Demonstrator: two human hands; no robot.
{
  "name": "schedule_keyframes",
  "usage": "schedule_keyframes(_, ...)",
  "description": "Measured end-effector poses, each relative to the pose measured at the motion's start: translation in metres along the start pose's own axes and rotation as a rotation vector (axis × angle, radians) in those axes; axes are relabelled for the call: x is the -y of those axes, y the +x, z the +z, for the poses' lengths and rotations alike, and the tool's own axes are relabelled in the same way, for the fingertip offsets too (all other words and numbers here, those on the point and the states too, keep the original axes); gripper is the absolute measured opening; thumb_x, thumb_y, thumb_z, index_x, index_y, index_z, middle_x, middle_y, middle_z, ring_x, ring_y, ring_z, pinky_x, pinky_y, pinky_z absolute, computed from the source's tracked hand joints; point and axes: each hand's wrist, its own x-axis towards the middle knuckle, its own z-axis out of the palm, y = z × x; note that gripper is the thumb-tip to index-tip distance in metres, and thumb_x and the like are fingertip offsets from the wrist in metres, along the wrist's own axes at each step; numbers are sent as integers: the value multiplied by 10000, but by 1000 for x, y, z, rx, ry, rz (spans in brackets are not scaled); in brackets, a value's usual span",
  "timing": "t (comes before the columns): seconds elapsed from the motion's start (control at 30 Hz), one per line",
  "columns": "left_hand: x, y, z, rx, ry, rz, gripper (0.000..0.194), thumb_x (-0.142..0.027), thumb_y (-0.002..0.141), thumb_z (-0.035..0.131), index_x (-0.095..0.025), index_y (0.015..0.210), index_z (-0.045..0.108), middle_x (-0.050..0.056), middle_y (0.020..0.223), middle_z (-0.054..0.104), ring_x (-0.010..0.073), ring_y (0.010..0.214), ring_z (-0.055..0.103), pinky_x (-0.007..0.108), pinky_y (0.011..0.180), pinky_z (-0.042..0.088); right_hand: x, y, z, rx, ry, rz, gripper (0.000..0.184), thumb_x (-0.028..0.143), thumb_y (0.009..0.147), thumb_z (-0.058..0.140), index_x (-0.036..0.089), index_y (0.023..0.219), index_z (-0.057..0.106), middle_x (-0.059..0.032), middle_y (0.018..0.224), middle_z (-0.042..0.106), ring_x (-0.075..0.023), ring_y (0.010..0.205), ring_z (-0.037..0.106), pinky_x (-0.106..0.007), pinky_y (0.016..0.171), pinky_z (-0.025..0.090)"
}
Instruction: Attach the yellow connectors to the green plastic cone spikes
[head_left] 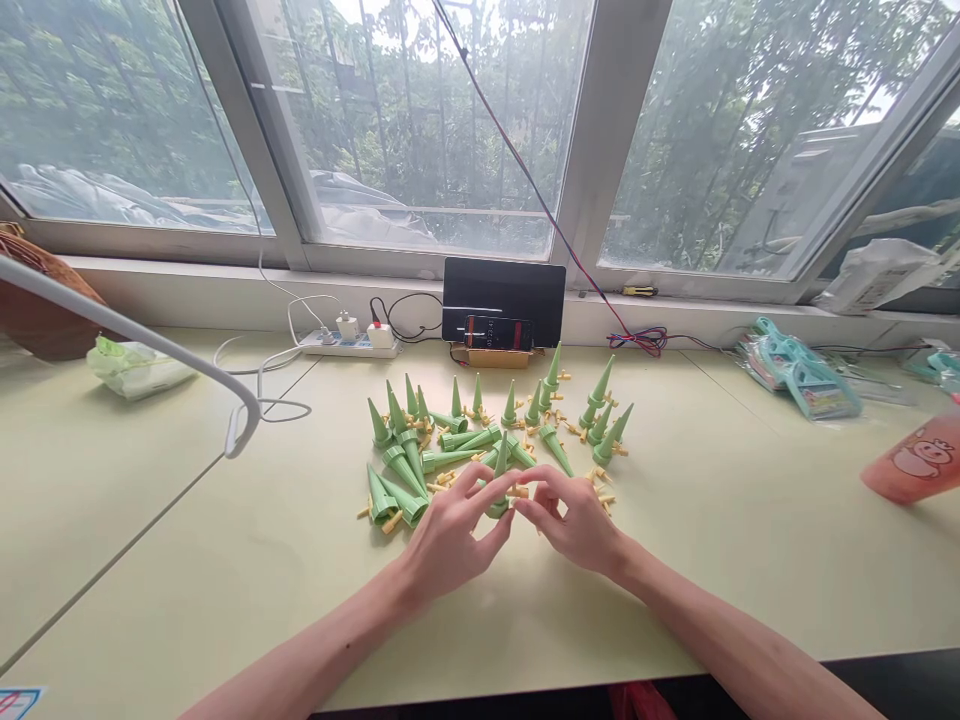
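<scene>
Between my two hands is a green plant watering spike [502,456], upright with its point up. My left hand [459,525] is closed on its wide lower end, thumb and fingers around it. From the right, my right hand [576,522] pinches a small yellow valve [517,491] at the spike's side. The fingertips partly hide the spike's base and the valve. More green spikes [405,467] lie and stand in a loose group just beyond my hands, many with yellow valves attached. Loose yellow pieces [448,478] are scattered among them.
A dark tablet [504,290] and a phone [499,333] stand behind the spikes. A power strip [352,345] with white cables is at the back left. Teal plastic items [806,375] and a pink cup [915,458] are to the right. A white curved bar [135,335] crosses the left.
</scene>
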Motion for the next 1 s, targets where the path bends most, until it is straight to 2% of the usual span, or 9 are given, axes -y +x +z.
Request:
schedule_keyframes(0.2,1,0,1,3,5,-1,448,-135,914,589,-253,1345,561,20,963,541,45,525,413,210,527,437,-2,-1,1,-3,-20,-17,121,296,996,530,197,982,601,69,535,515,-100,443,486,-214,494,404)
schedule_keyframes(0.43,0,-2,1,3,10,13,436,-146,909,597,-233,1335,561,30,973,551,43,521,418,210,515,433,-2,1,1,-15,-37,-14,223,294,1010,501,197,834,600,49,528,533,-102,456,488,-217,494,376)
schedule_keyframes(0.6,0,0,0,7,5,-7,419,-166,929,590,-252,1338,563,23,959,548,44,529,432,207,523,442,-1,0,0,2,-4,-1,128,295,982,554,194,1034,613,69,538,523,-96,442,462,-211,491,390)
schedule_keyframes(0.67,1,-1,0,4,6,-7,427,-166,929,591,-255,1346,559,22,961,549,44,530,434,207,525,445,0,0,0,-5,-6,-11,130,285,973,564,192,1052,606,69,545,521,-96,445,462,-209,489,390)
schedule_keyframes(0.83,1,-2,1,7,8,-1,442,-140,911,585,-250,1338,565,24,961,546,46,526,420,206,513,434,0,1,0,-6,-18,-20,126,285,986,535,196,953,618,56,543,528,-102,457,475,-218,504,402)
schedule_keyframes(1.0,1,-2,1,13,13,2,426,-146,911,586,-235,1328,568,29,960,554,46,524,443,208,518,440,1,1,0,-6,-54,-7,242,324,1005,507,199,821,603,37,541,540,-109,470,482,-223,498,381)
